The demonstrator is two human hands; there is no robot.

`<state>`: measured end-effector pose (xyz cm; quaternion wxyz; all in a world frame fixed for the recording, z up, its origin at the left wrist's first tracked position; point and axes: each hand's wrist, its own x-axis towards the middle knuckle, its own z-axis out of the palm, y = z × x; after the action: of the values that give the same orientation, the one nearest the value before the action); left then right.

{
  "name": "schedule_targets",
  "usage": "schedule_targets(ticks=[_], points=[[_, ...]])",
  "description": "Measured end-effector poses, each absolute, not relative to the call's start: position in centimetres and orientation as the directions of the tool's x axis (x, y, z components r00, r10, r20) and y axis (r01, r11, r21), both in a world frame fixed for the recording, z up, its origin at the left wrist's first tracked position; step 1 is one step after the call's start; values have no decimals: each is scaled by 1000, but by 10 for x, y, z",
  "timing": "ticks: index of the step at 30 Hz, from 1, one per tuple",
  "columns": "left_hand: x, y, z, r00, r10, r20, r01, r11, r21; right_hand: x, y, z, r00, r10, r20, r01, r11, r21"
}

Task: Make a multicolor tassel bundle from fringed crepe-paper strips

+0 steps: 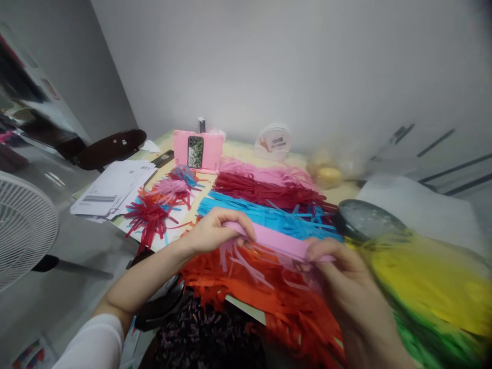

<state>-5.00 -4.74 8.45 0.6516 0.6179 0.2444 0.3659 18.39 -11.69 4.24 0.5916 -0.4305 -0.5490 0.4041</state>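
Note:
Between my hands stretches a pink paper fringe [280, 241], its solid band on top and cut strips dangling below. My left hand [219, 230] pinches the band's left end, fingers over the upper edge. The right end is gripped by my right hand [342, 261], which is partly blurred. Beneath the held fringe lies orange fringed paper [230, 277], some of it hanging over the table's front edge. Just behind are blue strips [265, 215], then dark red strips [269, 190] and more pink strips [265, 171].
Tassels [154, 210] in red, pink and blue lie left, beside stacked papers [115, 187]. A phone [196, 152] leans on a pink case [180, 148]. At right are a dark bowl [369, 220], yellow paper [430, 271] and green paper [426, 333]. A white fan [26, 230] stands left.

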Motion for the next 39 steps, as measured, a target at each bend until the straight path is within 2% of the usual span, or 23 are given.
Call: schedule_targets(ticks=[5,9,11,14,16,21,24,29,34,39], points=[[-48,-53,88,598,787,153,-99,-116,988,187,-118,44,-22,911,412,176,409,-895],[-46,-55,86,560,820,119,51,-178,983,190,-122,58,-177,806,564,379,585,-717],[-47,-55,85,548,821,159,105,-257,961,190,-125,66,-217,783,583,450,610,-652],[-48,-55,85,538,791,292,129,-419,899,188,-126,71,-182,813,554,482,564,-670],[-49,-56,87,552,768,324,151,-474,868,185,-126,69,-136,837,530,473,525,-708],[-50,-58,87,535,821,198,294,-401,867,179,-125,58,3,888,460,599,367,-711],[-50,-58,86,549,821,157,208,-316,926,178,-125,57,32,920,390,634,283,-720],[-49,-62,83,598,801,25,-26,-11,1000,176,-127,57,158,961,229,497,123,-859],[-47,-62,75,582,811,56,-167,52,985,171,-131,49,279,950,138,226,75,-971],[-47,-61,70,569,820,62,-221,80,972,162,-128,46,262,951,165,-33,180,-983]])
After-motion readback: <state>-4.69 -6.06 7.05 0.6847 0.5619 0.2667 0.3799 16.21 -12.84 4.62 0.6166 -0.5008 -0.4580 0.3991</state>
